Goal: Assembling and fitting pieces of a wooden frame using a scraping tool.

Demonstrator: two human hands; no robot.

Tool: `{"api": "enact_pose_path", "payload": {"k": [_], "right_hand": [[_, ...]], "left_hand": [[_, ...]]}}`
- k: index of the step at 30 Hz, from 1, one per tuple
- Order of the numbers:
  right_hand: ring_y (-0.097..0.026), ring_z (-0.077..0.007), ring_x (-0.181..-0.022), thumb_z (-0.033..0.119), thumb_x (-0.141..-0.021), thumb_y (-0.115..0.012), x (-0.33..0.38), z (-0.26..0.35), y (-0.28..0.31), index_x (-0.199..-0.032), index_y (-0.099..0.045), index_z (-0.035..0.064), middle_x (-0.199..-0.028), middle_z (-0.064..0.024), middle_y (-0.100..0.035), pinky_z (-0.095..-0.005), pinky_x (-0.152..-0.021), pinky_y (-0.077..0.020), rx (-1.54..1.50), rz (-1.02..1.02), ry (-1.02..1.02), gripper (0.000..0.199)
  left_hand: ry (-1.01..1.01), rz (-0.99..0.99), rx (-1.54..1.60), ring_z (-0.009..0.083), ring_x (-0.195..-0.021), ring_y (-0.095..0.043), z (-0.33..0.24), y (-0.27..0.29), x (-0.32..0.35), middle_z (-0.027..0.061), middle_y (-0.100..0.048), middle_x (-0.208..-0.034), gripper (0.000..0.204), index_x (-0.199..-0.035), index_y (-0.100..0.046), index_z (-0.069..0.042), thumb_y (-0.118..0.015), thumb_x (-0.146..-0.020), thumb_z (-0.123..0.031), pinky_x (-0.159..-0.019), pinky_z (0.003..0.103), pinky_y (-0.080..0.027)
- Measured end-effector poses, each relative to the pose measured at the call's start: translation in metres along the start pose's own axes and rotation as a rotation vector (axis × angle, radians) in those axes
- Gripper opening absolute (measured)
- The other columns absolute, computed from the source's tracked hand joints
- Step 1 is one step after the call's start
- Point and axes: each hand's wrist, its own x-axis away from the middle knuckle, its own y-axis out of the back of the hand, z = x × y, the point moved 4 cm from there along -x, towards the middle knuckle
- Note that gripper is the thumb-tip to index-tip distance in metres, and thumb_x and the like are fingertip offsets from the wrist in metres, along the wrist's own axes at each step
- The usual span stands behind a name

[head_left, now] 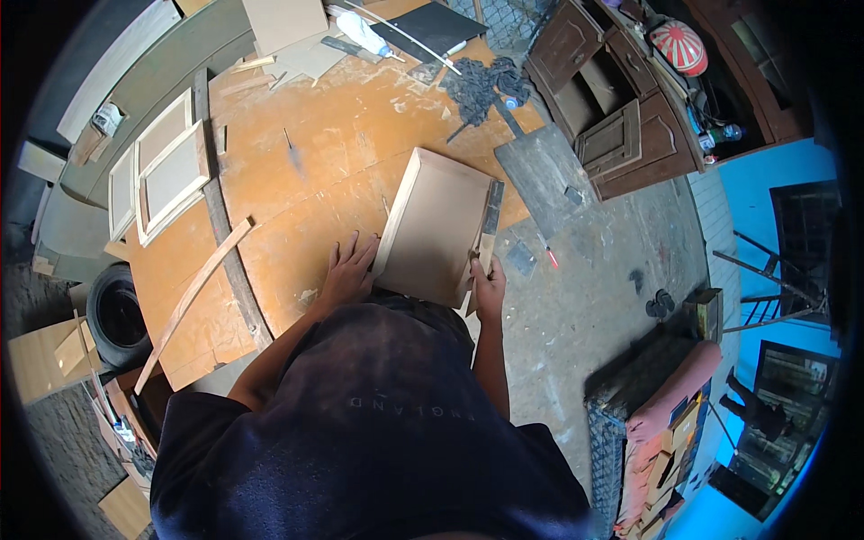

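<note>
To work well along the panel point(432, 225), it would seem best to press it firmly against the worktop point(333, 193) with the left hand point(347, 268), since its near part appears to overhang the edge and could rock. The right hand point(490, 288) would do best with a light, even grip, lining up the narrow strip point(486, 247) with the panel's right edge before bearing down; uneven pressure might twist the strip or chip the thin board. The left hand is open, fingers spread and palm down, with nothing gripped; it rests on the worktop just beside the panel's left edge, close to its lower corner, and whether the fingers bear on the panel is hard to tell. The right hand is partly closed, thumb and fingers curled about the near end of the strip at the panel's lower right. The strip's far portion looks dark; whether it is a tool or part of the frame cannot be made out. The panel lies between the two hands and mostly ahead of them, just before the person's body, with a pale rail point(399, 202) along its left side.
</note>
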Motion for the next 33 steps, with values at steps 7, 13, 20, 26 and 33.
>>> {"api": "enact_pose_path", "payload": {"k": [7,13,20,26,33], "right_hand": [[-0.053,-0.0079,-0.059,0.023,-0.102,-0.061,-0.013,0.012,-0.017,-0.115,-0.060,0.0069,-0.078,0.0010,-0.056,-0.0237,-0.053,-0.0440,-0.135,0.064,-0.011,0.021],[-0.053,-0.0096,-0.059,0.026,-0.106,-0.053,-0.016,0.002,-0.037,-0.113,-0.060,0.0063,-0.077,0.0000,-0.057,-0.0248,-0.055,-0.0441,-0.144,0.239,-0.072,0.022],[-0.059,-0.0132,-0.076,0.014,-0.102,-0.055,0.014,0.015,0.003,-0.117,-0.061,-0.0006,-0.092,-0.0050,-0.065,-0.0288,-0.070,-0.0461,-0.428,0.187,0.009,0.022],[-0.063,-0.0155,-0.086,0.008,-0.099,-0.057,0.024,0.036,0.029,-0.120,-0.060,-0.0005,-0.098,-0.0068,-0.066,-0.0296,-0.081,-0.0486,-0.272,0.123,0.090,0.022],[-0.059,-0.0127,-0.069,0.023,-0.105,-0.056,-0.008,0.067,0.028,-0.109,-0.055,0.0060,-0.084,-0.0047,-0.061,-0.0262,-0.064,-0.0485,-0.321,-0.205,0.193,0.017]], "left_hand": [[0.083,-0.044,0.147,0.0327,-0.146,-0.034,-0.002,0.006,-0.022,0.0143,-0.045,-0.154,0.060,-0.148,-0.046,-0.010,-0.058,-0.093,-0.031,-0.116,0.055,-0.024],[0.109,-0.162,-0.024,0.0379,-0.145,-0.034,-0.002,0.010,-0.037,0.0171,-0.040,-0.156,0.059,-0.148,-0.047,-0.011,-0.055,-0.096,-0.037,-0.115,0.056,-0.025],[0.139,-0.203,-0.170,0.0387,-0.148,-0.029,0.001,0.008,-0.031,0.0161,-0.034,-0.160,0.060,-0.152,-0.042,-0.015,-0.052,-0.099,-0.041,-0.114,0.066,-0.020],[0.183,-0.235,-0.129,0.0384,-0.149,-0.027,0.005,0.006,-0.029,0.0153,-0.032,-0.161,0.060,-0.153,-0.040,-0.015,-0.050,-0.100,-0.041,-0.116,0.066,-0.017],[0.084,-0.308,-0.307,0.0363,-0.150,-0.025,-0.014,0.003,-0.038,0.0150,-0.031,-0.162,0.063,-0.151,-0.038,-0.004,-0.049,-0.100,-0.039,-0.117,0.066,-0.011]]}}
